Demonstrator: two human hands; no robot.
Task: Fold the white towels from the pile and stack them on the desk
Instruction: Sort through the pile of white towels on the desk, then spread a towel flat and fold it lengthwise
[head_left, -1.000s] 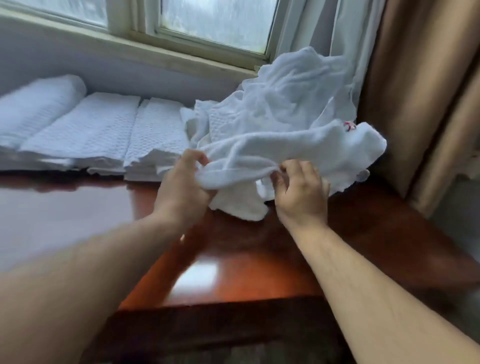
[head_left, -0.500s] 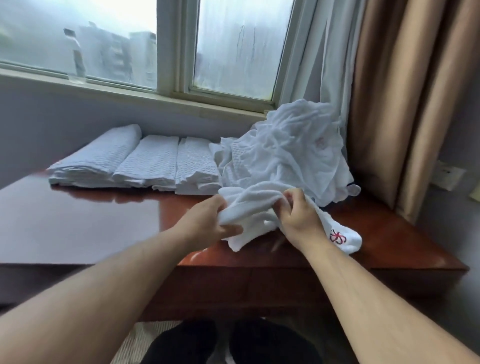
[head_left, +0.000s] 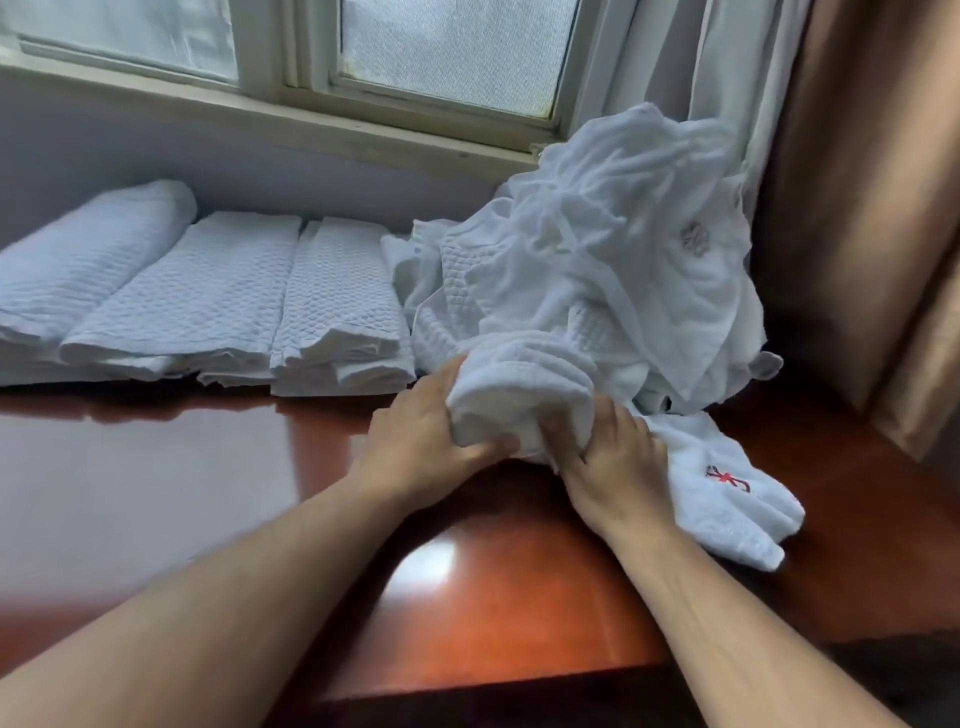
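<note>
A crumpled pile of white towels (head_left: 613, 249) sits at the back right of the glossy wooden desk (head_left: 156, 493). In front of it a bunched white towel (head_left: 519, 384) with a red embroidered mark trails to the right across the desk. My left hand (head_left: 421, 441) grips the bunch from the left, thumb underneath. My right hand (head_left: 613, 457) grips it from the right, fingers dug into the cloth. Three stacks of folded white towels (head_left: 218, 301) lie side by side along the back wall at the left.
A window with a sill (head_left: 311, 119) runs behind the desk. A white sheer curtain (head_left: 691, 62) and a brown curtain (head_left: 862, 208) hang at the right, touching the pile. The desk's front edge (head_left: 493, 686) runs below my forearms.
Both hands came closer together on the towel, bunching it. Its marked end dropped from the air onto the desk at the right. The view dipped back toward the desk.
</note>
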